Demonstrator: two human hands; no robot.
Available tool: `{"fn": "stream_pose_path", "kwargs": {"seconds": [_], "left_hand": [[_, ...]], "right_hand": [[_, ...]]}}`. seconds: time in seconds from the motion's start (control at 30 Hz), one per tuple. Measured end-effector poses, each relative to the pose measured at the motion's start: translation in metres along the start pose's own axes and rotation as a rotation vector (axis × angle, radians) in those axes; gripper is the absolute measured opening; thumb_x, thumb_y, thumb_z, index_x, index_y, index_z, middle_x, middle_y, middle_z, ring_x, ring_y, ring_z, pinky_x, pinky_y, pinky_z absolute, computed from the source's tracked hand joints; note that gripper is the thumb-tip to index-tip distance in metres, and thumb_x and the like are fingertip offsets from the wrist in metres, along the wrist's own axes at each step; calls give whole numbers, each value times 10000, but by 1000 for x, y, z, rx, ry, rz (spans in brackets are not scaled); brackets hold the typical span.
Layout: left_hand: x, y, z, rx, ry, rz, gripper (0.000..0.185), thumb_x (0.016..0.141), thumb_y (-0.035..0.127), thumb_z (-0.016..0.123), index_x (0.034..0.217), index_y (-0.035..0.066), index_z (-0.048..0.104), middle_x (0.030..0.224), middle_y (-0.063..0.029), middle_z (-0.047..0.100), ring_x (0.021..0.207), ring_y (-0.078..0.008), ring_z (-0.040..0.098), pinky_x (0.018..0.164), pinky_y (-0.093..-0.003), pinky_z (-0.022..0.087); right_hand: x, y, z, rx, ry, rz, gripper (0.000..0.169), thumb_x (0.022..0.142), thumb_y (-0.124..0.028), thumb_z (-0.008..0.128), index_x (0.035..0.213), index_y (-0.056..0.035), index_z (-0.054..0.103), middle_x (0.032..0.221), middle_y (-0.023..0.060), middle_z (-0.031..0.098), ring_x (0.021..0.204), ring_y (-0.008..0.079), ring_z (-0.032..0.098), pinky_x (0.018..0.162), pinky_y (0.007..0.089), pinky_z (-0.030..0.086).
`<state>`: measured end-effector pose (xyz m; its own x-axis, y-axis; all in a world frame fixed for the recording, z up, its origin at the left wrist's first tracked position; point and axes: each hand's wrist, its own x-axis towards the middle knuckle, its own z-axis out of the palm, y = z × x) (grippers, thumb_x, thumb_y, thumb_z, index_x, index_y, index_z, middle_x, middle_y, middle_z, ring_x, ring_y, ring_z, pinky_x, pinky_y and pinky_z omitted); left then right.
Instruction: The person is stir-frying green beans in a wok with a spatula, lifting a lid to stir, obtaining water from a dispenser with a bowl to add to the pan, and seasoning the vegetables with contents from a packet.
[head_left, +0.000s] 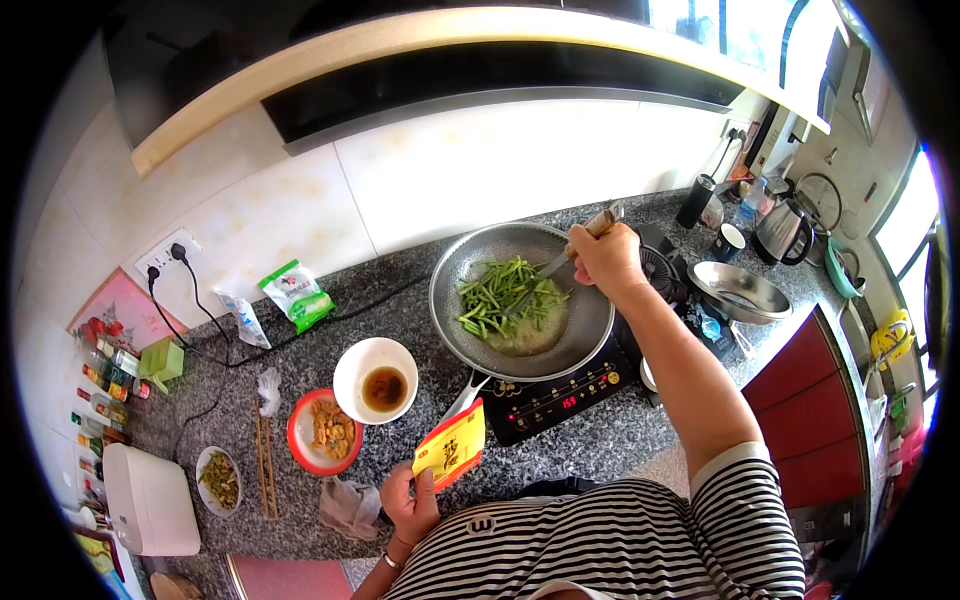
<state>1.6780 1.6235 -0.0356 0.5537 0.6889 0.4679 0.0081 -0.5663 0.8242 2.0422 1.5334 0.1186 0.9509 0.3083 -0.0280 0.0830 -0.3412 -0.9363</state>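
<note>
My right hand (609, 251) is closed around the wooden handle of a metal spatula (556, 264), whose blade is among cut green vegetable stems (506, 296). The stems lie with pale liquid in a wide metal wok (589, 330) on a black induction cooktop (559, 397). My left hand (411, 501) pinches the lower edge of a yellow and red packet (452, 448), near the wok's handle (466, 396). Left of the packet are a white bowl (351, 367) of dark liquid and a red-rimmed bowl (298, 459) of brown food pieces.
Chopsticks (262, 457), a small dish of chopped food (201, 476) and a plastic bag (349, 510) lie left. A green and white packet (298, 295) lies by the wall, near black cords (375, 302). On the right are an empty metal pan (772, 301), a cup (727, 244) and an electric kettle (776, 229).
</note>
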Motion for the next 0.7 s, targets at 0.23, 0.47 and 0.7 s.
{"fn": "stream_pose_path", "kwargs": {"seconds": [0.23, 0.47, 0.7], "left_hand": [[-1, 2, 0, 23, 7, -3, 111, 876, 77, 642, 906, -21, 599, 777, -132, 610, 629, -265, 573, 582, -324, 435], [1, 3, 1, 0, -10, -18, 107, 882, 77, 635, 904, -20, 594, 786, -133, 616, 653, -265, 581, 605, -327, 442], [3, 4, -1, 29, -20, 21, 102, 886, 78, 629, 925, -11, 598, 823, -142, 634, 688, -277, 606, 625, -340, 455]], "right_hand": [[-29, -17, -17, -292, -193, -468, 182, 856, -213, 654, 850, -31, 641, 728, 95, 658, 679, 166, 658, 673, 326, 541], [-25, 55, -4, -456, -471, -979, 283, 803, -12, 635, 1082, -58, 638, 772, 26, 538, 679, 125, 539, 630, 269, 484], [-80, 33, -57, -513, -866, -1063, 268, 795, -71, 619, 1061, -42, 601, 795, 68, 493, 610, 197, 567, 522, 312, 464]]}}
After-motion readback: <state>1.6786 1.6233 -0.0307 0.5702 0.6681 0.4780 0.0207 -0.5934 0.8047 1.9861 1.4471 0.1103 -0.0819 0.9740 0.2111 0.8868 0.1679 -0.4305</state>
